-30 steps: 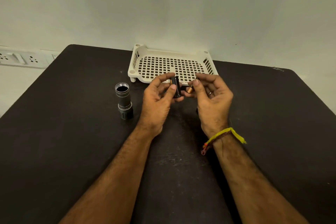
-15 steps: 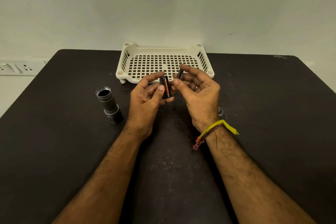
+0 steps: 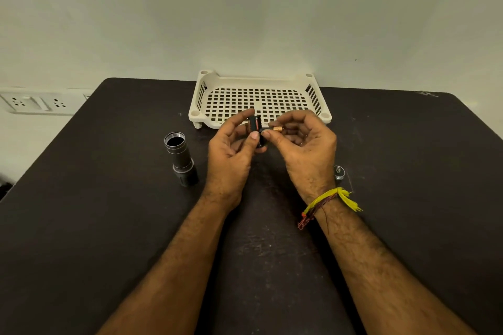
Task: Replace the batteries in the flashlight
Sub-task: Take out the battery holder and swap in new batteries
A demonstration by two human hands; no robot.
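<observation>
My left hand (image 3: 231, 155) pinches a black battery holder (image 3: 256, 128) upright between thumb and fingers, above the black table (image 3: 95, 226). Close on its right, my right hand (image 3: 304, 149) pinches a small battery with a copper-coloured end (image 3: 277, 128), its other end against the holder's side. The grey flashlight body (image 3: 181, 159) stands on the table to the left, its open end facing up. A small metal tail cap (image 3: 339, 172) lies on the table behind my right wrist.
A cream perforated plastic tray (image 3: 258, 99) sits at the table's far edge, just behind my hands. A wall socket strip (image 3: 30, 102) is mounted on the wall at the far left.
The view has shifted. My right hand has turned the small battery so that its copper end shows, and holds it against the holder. My left hand keeps its hold.
</observation>
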